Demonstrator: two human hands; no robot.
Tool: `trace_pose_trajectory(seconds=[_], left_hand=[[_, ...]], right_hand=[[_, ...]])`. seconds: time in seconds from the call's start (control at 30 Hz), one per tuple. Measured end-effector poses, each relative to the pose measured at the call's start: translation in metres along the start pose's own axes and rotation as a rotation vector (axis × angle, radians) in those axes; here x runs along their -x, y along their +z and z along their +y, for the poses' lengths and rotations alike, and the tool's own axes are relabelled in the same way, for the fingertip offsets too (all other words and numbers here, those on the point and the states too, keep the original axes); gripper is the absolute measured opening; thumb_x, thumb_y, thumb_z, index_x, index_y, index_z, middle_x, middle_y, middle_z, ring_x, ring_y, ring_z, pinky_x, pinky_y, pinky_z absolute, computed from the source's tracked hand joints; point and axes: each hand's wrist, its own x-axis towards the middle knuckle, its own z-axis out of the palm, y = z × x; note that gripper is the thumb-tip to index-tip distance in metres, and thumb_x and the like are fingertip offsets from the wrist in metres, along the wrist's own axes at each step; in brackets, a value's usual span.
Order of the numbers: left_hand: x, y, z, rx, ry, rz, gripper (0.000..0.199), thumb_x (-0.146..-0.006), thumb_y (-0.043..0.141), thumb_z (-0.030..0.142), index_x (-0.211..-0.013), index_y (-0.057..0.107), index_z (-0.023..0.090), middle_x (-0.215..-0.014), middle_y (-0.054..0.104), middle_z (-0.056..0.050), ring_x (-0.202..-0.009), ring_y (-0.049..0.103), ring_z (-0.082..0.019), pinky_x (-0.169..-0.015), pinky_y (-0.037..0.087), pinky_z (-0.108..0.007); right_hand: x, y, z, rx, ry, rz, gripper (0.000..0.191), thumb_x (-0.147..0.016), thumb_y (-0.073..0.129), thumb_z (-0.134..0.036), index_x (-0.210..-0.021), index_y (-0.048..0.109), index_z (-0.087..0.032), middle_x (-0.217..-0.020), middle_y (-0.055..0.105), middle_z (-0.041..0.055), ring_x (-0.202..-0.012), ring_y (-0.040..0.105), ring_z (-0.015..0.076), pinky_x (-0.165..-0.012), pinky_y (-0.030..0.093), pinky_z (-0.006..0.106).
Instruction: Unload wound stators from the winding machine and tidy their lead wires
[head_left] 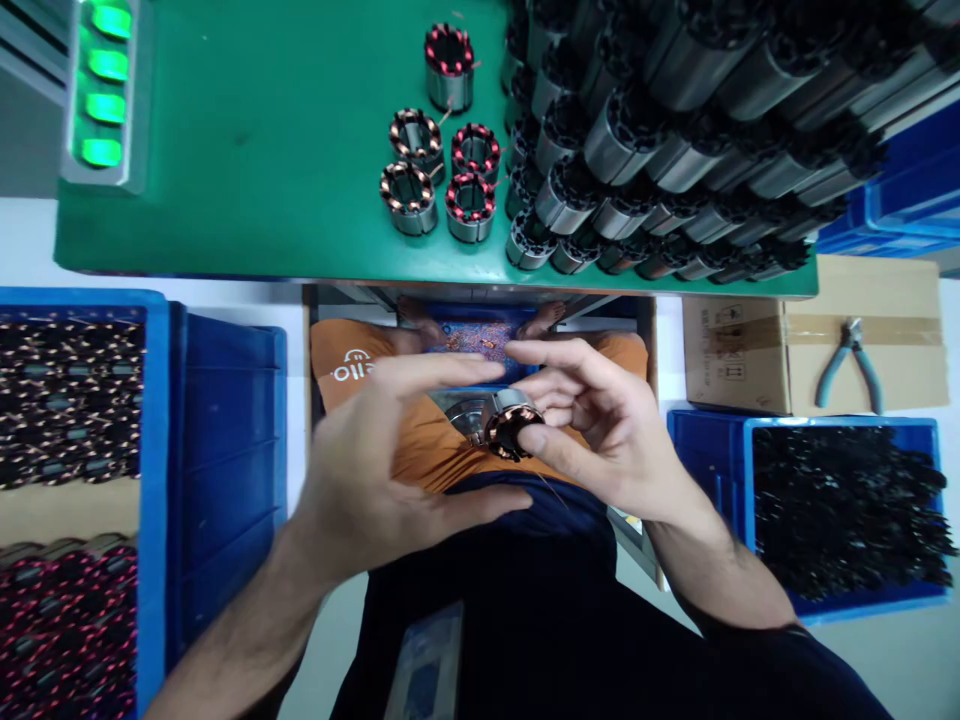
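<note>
Currently we pinch the stator (501,408) above our lap (424,445) with the right hand (611,430), the nearer one; its axis slants, wound end toward us; our left hand (375,455) spreads empty at its left, not touching.

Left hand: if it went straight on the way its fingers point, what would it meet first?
Likely the copper-wound core in the right hand, ahead of the left hand; depth is unclear, so the right hand itself could come first.

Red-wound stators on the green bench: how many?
3: far stator, middle stator and near stator, all left of the dark-ended stack. Any behind that stack would be hidden.
</note>
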Motion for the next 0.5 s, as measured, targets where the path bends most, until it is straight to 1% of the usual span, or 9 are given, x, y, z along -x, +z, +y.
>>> trace_pose_trajectory(seconds=[0.07,0.13,0.2,0.3,0.37,0.4,0.43,0.5], left_hand=[[0.0002,0.0033,0.01,-0.076,0.099,-0.013,0.078,-0.084,0.101,0.047,-0.15,0.064,0.027,-0.136,0.081,-0.005,-0.124,0.081,-0.02,-0.112,0.068,-0.032],[0.0005,0.0062,0.0136,-0.098,0.137,-0.001,0.074,-0.091,0.096,0.043,-0.155,0.06,0.03,-0.135,0.082,-0.003,-0.117,0.083,-0.017,-0.102,0.071,-0.028],[0.0015,0.0078,0.0121,-0.136,0.14,-0.009,0.075,-0.093,0.095,0.043,-0.157,0.058,0.031,-0.136,0.082,-0.002,-0.114,0.085,-0.019,-0.099,0.073,-0.029],[0.003,0.0093,0.0077,-0.167,0.174,-0.013,0.07,-0.094,0.094,0.04,-0.154,0.06,0.027,-0.131,0.084,-0.002,-0.111,0.086,-0.019,-0.1,0.072,-0.027],[0.0029,0.0104,0.0071,-0.165,0.186,-0.002,0.067,-0.096,0.092,0.036,-0.153,0.06,0.025,-0.129,0.085,-0.003,-0.111,0.086,-0.018,-0.101,0.072,-0.025],[0.0025,0.0109,0.0076,-0.164,0.181,0.005,0.067,-0.097,0.091,0.035,-0.155,0.059,0.025,-0.129,0.085,-0.003,-0.11,0.086,-0.018,-0.1,0.072,-0.025],[0.002,0.0112,0.0086,-0.167,0.174,0.008,0.068,-0.097,0.091,0.035,-0.156,0.059,0.025,-0.131,0.085,-0.003,-0.11,0.086,-0.017,-0.1,0.073,-0.026],[0.0009,0.0114,0.011,-0.188,0.184,0.022,0.063,-0.098,0.09,0.032,-0.154,0.062,0.026,-0.132,0.085,-0.002,-0.108,0.086,-0.017,-0.099,0.073,-0.027]], right_hand=[[-0.0001,0.0024,0.001,0.0,0.01,-0.044,0.06,-0.097,0.09,-0.024,-0.152,0.068,-0.027,-0.12,0.083,0.0042,-0.099,0.082,0.0145,-0.088,0.068,0.023],[0.001,0.0024,0.0019,0.014,0.024,-0.067,0.061,-0.097,0.089,-0.023,-0.153,0.067,-0.028,-0.12,0.082,0.0043,-0.101,0.082,0.0149,-0.09,0.068,0.024],[0.0032,0.0007,0.0037,0.011,0.026,-0.078,0.06,-0.098,0.088,-0.022,-0.154,0.066,-0.028,-0.119,0.082,0.004,-0.101,0.081,0.015,-0.089,0.068,0.024],[0.0064,-0.0019,0.0069,0.0,0.043,-0.089,0.061,-0.1,0.087,-0.023,-0.157,0.064,-0.029,-0.118,0.081,0.0039,-0.101,0.081,0.0157,-0.088,0.068,0.026],[0.0067,-0.002,0.0076,0.083,0.022,-0.063,0.064,-0.097,0.09,-0.024,-0.156,0.066,-0.03,-0.12,0.08,0.0049,-0.103,0.08,0.0168,-0.09,0.068,0.029],[0.0061,-0.0017,0.007,0.153,-0.02,-0.031,0.061,-0.094,0.093,-0.025,-0.152,0.071,-0.03,-0.12,0.08,0.0053,-0.104,0.079,0.0173,-0.09,0.068,0.03],[0.0051,-0.0013,0.0061,0.225,-0.081,0.006,0.055,-0.091,0.096,-0.025,-0.143,0.078,-0.03,-0.119,0.079,0.0053,-0.104,0.077,0.0175,-0.09,0.067,0.03],[0.0027,-0.001,0.0039,0.321,-0.205,0.062,0.032,-0.089,0.097,-0.023,-0.12,0.088,-0.027,-0.11,0.079,0.0046,-0.099,0.075,0.0168,-0.088,0.065,0.03]])
